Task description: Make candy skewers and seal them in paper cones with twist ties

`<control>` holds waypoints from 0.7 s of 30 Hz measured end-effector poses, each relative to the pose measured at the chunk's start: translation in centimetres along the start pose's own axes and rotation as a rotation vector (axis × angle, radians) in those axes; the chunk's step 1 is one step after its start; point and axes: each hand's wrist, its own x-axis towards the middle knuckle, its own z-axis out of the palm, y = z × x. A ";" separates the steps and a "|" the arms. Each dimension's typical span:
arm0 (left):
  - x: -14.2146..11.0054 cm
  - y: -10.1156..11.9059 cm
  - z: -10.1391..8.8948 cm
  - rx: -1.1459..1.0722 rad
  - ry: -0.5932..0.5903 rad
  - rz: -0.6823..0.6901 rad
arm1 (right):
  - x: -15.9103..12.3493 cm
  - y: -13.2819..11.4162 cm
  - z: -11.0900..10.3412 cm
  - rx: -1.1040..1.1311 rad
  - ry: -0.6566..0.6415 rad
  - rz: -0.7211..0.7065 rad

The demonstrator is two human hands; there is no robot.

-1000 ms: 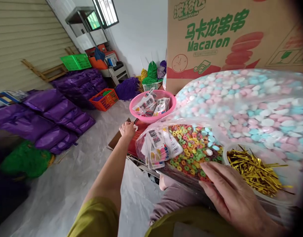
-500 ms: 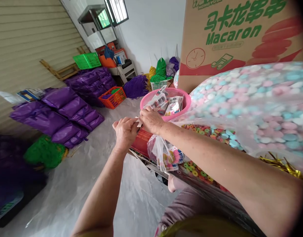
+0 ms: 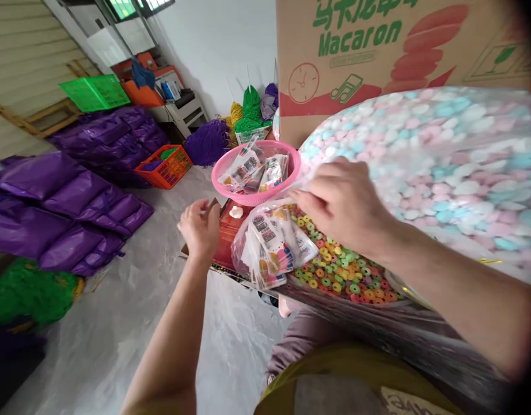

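My left hand [image 3: 199,229] is over the left end of the red surface [image 3: 229,231], its fingers bent and the thumb apart from them. Beside it on that surface lies a small white lump [image 3: 236,211]. My right hand [image 3: 345,202] is above the small ring-shaped pieces [image 3: 330,268], near the edge of the clear bag of pastel discs [image 3: 433,155]. Its fingers are curled together, and what they hold, if anything, is hidden. Between my hands, printed packets [image 3: 272,242] sit in a clear plastic bag.
Behind them stands a pink basket [image 3: 257,199] of packets. A Macaron carton [image 3: 298,124] rises at the back right. On the floor to the left are purple bundles [image 3: 67,202], an orange crate [image 3: 164,170] and a green heap [image 3: 32,291].
My hands have come apart. The right one has moved right, over the ring-shaped pieces; a white lump now shows on the red surface. The view has shifted right.
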 end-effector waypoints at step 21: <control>0.6 4.5 3.7 -0.004 -0.981 0.751 | -17.2 -0.3 -2.2 0.390 0.062 0.220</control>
